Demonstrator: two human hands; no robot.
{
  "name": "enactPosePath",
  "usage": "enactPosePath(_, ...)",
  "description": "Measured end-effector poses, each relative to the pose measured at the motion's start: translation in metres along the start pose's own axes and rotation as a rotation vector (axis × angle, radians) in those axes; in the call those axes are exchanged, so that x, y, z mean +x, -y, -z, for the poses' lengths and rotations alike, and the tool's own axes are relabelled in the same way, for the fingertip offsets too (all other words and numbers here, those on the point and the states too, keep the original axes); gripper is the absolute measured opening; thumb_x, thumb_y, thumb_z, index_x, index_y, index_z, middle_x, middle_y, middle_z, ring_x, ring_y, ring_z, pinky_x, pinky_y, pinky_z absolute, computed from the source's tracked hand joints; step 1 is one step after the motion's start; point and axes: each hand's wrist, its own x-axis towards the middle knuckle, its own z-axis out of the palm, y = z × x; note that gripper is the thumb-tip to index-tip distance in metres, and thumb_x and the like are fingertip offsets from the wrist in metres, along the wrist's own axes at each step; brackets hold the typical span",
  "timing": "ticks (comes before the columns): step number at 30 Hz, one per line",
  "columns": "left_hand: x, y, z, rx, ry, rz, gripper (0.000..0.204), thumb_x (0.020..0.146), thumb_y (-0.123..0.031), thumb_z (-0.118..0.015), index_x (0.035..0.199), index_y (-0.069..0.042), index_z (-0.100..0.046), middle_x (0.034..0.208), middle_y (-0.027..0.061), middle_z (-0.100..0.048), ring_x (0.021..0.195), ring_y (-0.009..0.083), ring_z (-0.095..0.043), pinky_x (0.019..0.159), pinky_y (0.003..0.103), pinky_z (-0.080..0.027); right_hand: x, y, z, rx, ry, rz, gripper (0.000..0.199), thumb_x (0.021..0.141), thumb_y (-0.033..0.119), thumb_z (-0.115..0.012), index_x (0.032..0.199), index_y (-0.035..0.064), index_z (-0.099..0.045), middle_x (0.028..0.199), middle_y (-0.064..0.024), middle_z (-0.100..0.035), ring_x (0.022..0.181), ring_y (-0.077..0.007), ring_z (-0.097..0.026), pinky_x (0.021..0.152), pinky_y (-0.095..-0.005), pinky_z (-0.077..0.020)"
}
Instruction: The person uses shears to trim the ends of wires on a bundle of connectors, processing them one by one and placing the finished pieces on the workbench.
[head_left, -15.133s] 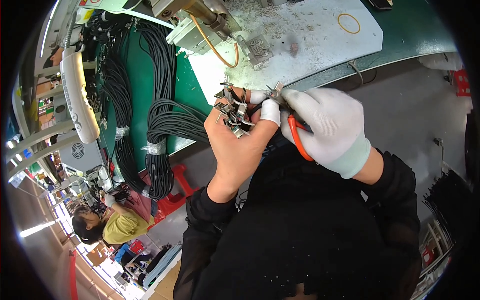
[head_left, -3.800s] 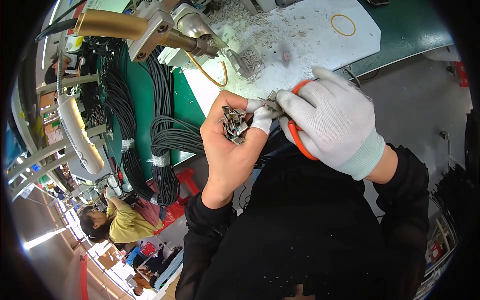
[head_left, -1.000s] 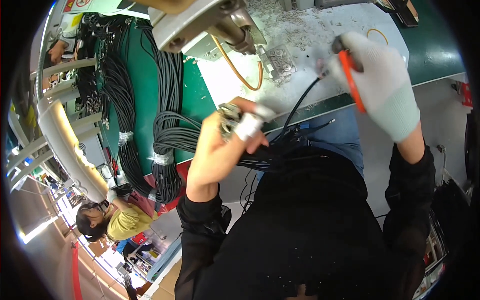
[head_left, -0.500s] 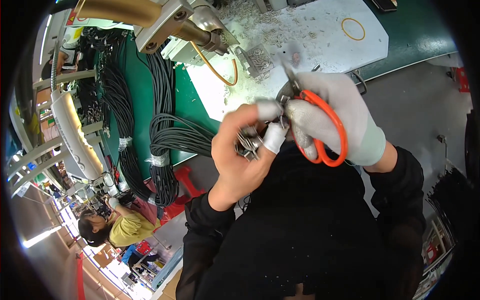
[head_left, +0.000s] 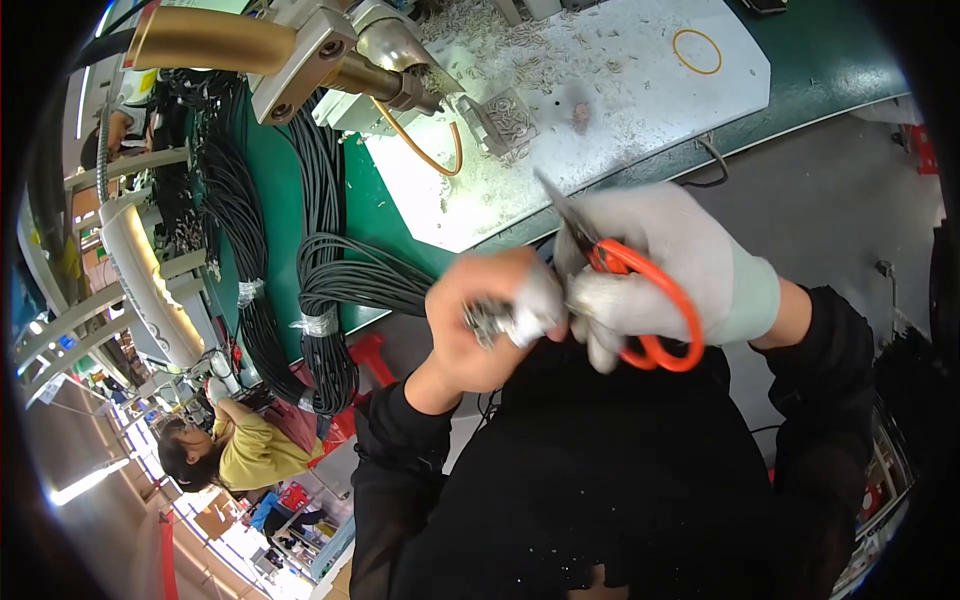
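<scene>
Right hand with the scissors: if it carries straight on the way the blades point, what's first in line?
The right hand holds orange-handled scissors, blades aimed up-left, away from the body. Going on that way, they would probably first meet the white mat strewn with cuttings on the green bench. Depth is unclear.

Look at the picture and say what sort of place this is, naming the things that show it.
Most likely a factory workshop for cable assembly. Bundles of black cables lie tied on a green workbench, a white mat is strewn with small offcuts, and a brass-coloured machine stands over it.
</scene>
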Motion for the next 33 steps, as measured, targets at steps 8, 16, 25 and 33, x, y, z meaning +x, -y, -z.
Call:
enactPosePath(8, 0.013, -0.028, 0.001, -0.03, -0.466, 0.515, 0.008, 0.084, 0.001, -0.063, 0.09, 0.001, -0.059, 0.071, -0.0025, -0.057, 0.058, -0.0001, -0.043, 0.054, 0.014, -0.034, 0.017, -0.009, -0.006, -1.086, -0.558, 0.762, 0.026, 0.066, 0.012, -0.075, 0.087, 0.0052, -0.062, 0.067, -0.0059, -0.056, 0.052, -0.0223, -0.056, 0.052, -0.0296, -0.048)
enactPosePath(16, 0.014, -0.016, -0.002, 0.401, -0.472, 0.353, 0.012, 0.08, 0.003, -0.065, 0.089, 0.0, -0.058, 0.074, -0.0045, -0.055, 0.06, -0.0008, -0.043, 0.056, 0.015, -0.035, 0.003, -0.011, -0.007, -1.225, -0.449, 0.517, 0.02, 0.071, 0.015, -0.073, 0.086, 0.0078, -0.063, 0.062, -0.0063, -0.055, 0.052, -0.024, -0.056, 0.046, -0.0319, -0.0432)
enactPosePath(25, 0.017, -0.014, -0.006, 0.061, -0.568, 0.341, 0.011, 0.08, 0.002, -0.066, 0.087, -0.001, -0.057, 0.071, -0.0036, -0.055, 0.061, 0.0003, -0.046, 0.055, 0.016, -0.037, 0.003, -0.018, -0.011, -0.785, -0.331, 0.473, 0.017, 0.078, 0.019, -0.07, 0.088, 0.0073, -0.063, 0.059, -0.0072, -0.057, 0.049, -0.0253, -0.057, 0.043, -0.0319, -0.0421)
enactPosePath(33, 0.017, -0.011, -0.005, 0.043, -0.575, 0.332, 0.011, 0.08, 0.002, -0.066, 0.085, -0.001, -0.056, 0.07, -0.0038, -0.055, 0.06, 0.0003, -0.047, 0.053, 0.016, -0.037, 0.008, -0.024, -0.018, -0.788, -0.411, 0.559, 0.018, 0.077, 0.017, -0.071, 0.09, 0.0071, -0.064, 0.061, -0.0078, -0.058, 0.05, -0.0248, -0.057, 0.044, -0.0316, -0.0423)
